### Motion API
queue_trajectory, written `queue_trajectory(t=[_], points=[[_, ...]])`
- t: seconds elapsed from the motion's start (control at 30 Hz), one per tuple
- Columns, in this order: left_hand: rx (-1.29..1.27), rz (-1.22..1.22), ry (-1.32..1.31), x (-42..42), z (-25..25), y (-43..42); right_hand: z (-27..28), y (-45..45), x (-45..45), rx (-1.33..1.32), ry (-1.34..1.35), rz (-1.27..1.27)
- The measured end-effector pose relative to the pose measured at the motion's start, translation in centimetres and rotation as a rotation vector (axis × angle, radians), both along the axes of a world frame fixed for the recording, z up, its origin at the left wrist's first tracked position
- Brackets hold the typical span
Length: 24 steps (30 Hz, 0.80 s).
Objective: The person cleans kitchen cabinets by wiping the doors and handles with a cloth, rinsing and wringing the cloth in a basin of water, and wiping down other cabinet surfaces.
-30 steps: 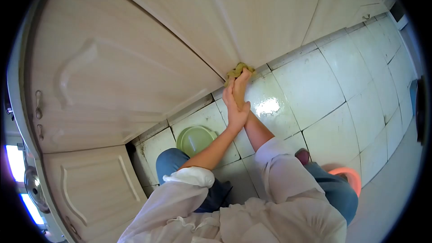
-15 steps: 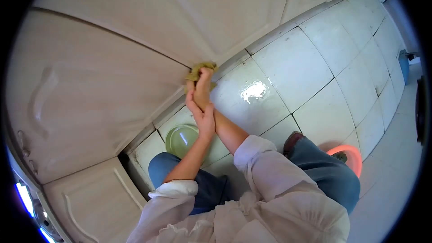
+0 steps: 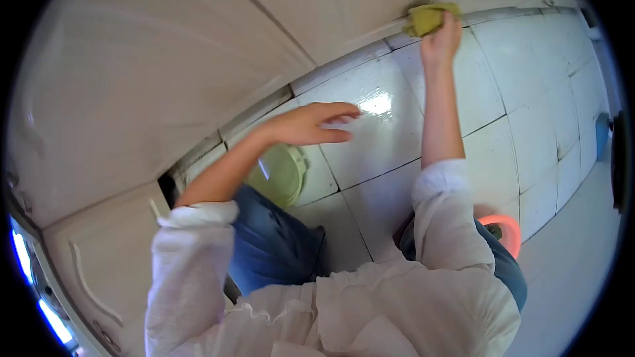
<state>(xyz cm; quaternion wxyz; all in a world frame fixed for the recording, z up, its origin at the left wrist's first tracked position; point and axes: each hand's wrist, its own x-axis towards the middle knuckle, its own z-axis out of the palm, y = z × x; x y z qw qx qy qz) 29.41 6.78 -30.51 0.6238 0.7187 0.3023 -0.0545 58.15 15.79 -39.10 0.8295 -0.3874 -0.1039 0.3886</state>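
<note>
Fingers of the right hand are being curled around a crumpled yellow-green cloth, which is being held at the bottom edge of a cabinet. The left hand is being held empty above the tiled floor, its thumb and fingers parted. A green basin is being partly covered by the left forearm, a pink basin by the right leg.

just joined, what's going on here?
A person's right hand holds a yellow-green cloth at the bottom edge of the cabinet. The left hand holds nothing, fingers slightly apart, above the floor. A green basin sits by the left leg, and a pink tub, partly hidden, by the right leg.
</note>
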Motion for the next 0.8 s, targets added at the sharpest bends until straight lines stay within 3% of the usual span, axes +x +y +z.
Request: queue_trajectory(t=[0.03,0.1,0.23,0.3,0.33,0.4,0.43,0.53,0.57,0.63,0.67,0.7,0.77,0.8], points=[[-0.036,0.057,0.051,-3.7,-0.2,0.0,1.5,-1.5,-1.4,-0.013,0.01,0.025],[-0.03,0.178,0.156,-11.9,-2.2,-0.6,3.7,-5.5,-5.2,0.133,0.229,0.344],[0.217,0.541,0.604,-25.3,-8.3,-6.7,-1.4,-11.8,-16.3,0.224,0.245,0.883],[0.294,0.666,0.796,-29.4,-12.2,-11.4,-3.4,-14.5,-22.1,0.187,0.313,1.134],[0.202,0.766,0.86,-28.9,-12.5,-13.3,-1.6,-15.4,-24.4,-0.074,0.36,1.233],[-0.198,1.102,0.612,-30.1,-16.8,-16.6,-5.5,-17.1,-28.2,0.114,-0.034,1.344],[-0.337,1.188,0.501,-30.1,-18.3,-17.8,-5.2,-17.9,-28.9,0.059,-0.294,1.406],[-0.405,1.215,0.352,-30.4,-21.3,-19.8,-5.3,-19.4,-28.9,-0.108,-0.972,1.53],[-0.383,1.198,0.337,-30.8,-21.8,-19.9,-6.2,-20.0,-28.7,-0.144,-0.973,1.498],[-0.319,1.15,0.318,-32.2,-22.7,-20.4,-8.8,-21.1,-28.6,0.16,-1.487,0.984],[-0.297,1.139,0.305,-32.6,-23.1,-20.7,-8.0,-20.9,-27.5,0.214,-1.553,0.798],[-0.289,1.145,0.29,-31.9,-22.3,-20.5,-8.3,-20.9,-27.3,0.181,-1.562,0.784],[-0.315,1.216,0.235,-28.7,-19.6,-20.2,-8.7,-20.9,-26.8,-0.252,-1.49,1.028],[-0.325,1.322,0.179,-26.9,-18.4,-19.8,-9.0,-20.7,-26.2,-0.284,-1.487,1.019]])
